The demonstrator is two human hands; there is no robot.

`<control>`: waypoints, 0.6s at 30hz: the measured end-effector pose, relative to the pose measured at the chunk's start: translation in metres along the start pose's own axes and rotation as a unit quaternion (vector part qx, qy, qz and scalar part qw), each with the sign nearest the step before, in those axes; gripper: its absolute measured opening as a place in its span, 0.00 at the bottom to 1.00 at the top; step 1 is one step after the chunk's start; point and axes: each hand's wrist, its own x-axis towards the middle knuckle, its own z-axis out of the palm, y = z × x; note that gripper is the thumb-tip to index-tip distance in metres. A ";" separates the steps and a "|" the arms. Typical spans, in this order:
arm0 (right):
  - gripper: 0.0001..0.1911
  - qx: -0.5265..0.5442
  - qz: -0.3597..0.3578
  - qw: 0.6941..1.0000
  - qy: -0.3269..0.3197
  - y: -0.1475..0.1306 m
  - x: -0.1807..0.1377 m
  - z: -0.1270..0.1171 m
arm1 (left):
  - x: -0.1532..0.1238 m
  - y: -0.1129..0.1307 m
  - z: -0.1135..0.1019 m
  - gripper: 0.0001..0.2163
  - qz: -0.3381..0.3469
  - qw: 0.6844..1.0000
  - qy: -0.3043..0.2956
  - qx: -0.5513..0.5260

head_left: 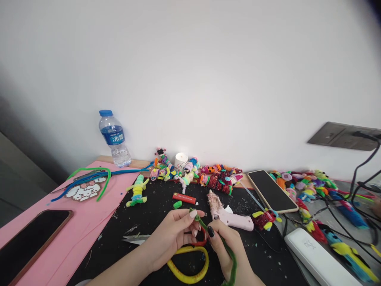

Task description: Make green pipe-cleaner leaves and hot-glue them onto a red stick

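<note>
My left hand (pixel 172 234) and my right hand (pixel 229 248) meet low in the middle of the view, over a black mat (pixel 119 246). Both pinch a dark green pipe cleaner (pixel 229 254), which runs from my left fingertips down past my right palm. A red piece (pixel 200 242) shows between the two hands. Just below them on the mat lies a yellow pipe cleaner loop (pixel 190 270). A pink glue gun (pixel 229 216) rests right behind my right hand.
Scissors (pixel 135 238) lie left of my hands. A red lighter (pixel 184 198), a candle (pixel 181 160), a water bottle (pixel 114 139), several pipe cleaner figures (pixel 214 176), two phones (pixel 272 190) (pixel 29 244), a white power bank (pixel 318 260) and cables (pixel 357 178) surround them.
</note>
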 end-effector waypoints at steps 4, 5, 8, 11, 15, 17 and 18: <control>0.09 -0.026 -0.050 0.998 0.009 0.003 -0.001 0.001 | -0.001 0.002 0.000 0.09 -0.032 0.996 0.007 -0.079; 0.08 -0.034 -0.061 0.998 0.009 0.003 -0.001 0.001 | 0.000 0.003 -0.001 0.09 -0.043 0.994 0.008 -0.097; 0.09 -0.065 -0.080 0.995 -0.018 0.005 -0.002 0.000 | 0.001 0.005 -0.002 0.09 -0.076 0.988 -0.001 -0.133; 0.11 -0.115 -0.096 0.988 -0.039 0.006 -0.002 -0.002 | 0.001 0.006 -0.002 0.08 -0.092 0.987 -0.014 -0.134; 0.12 -0.175 -0.120 0.976 -0.051 0.008 -0.002 -0.003 | 0.000 0.003 -0.002 0.07 -0.081 0.991 -0.027 -0.105; 0.12 -0.192 -0.119 0.972 -0.062 0.008 -0.002 -0.003 | 0.000 0.001 -0.003 0.07 -0.066 0.994 -0.030 -0.085; 0.12 -0.197 -0.116 0.971 -0.067 0.008 -0.002 -0.003 | 0.000 0.000 -0.003 0.07 -0.059 0.995 -0.028 -0.072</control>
